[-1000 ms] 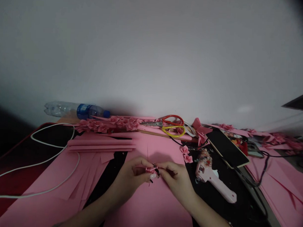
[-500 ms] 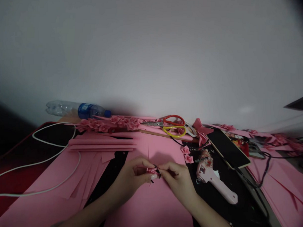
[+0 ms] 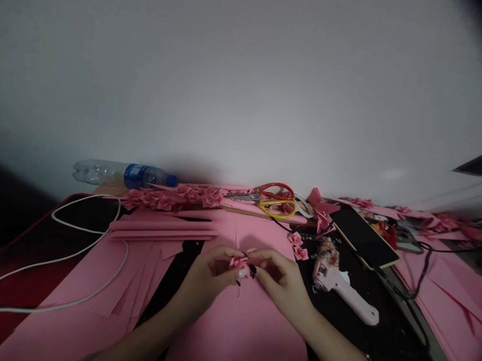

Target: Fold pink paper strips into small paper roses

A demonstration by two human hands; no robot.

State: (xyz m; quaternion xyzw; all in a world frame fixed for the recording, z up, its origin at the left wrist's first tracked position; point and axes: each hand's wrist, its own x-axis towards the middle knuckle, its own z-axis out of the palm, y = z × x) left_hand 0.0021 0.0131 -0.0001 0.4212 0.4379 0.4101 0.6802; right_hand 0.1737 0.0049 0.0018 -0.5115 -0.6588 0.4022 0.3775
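Observation:
Between my two hands is a small folded pink paper flower (image 3: 239, 262), held above a large pink paper sheet (image 3: 239, 328). My left hand (image 3: 212, 271) pinches it from the left, thumb in front and fingers behind. From the other side my right hand (image 3: 279, 279) grips its right edge between thumb and fingertips. Dark nails and the fingertips cover part of the flower. A thin strand hangs just below it. To the right of my right hand lie two small paper flowers (image 3: 300, 252) and a pale pink glue gun (image 3: 350, 292).
Scissors (image 3: 277, 209) with red and yellow handles rest at the back among pink flowers. A plastic bottle (image 3: 107, 173) lies along the wall. Rolled pink paper (image 3: 160, 230) and a white cable (image 3: 82, 301) are at left; a phone (image 3: 363, 235) lies at right.
The flower has been turned and raised slightly between the fingers, so more of its folded petals show. Both hands have shifted their fingertips a little; the things on the table stay put.

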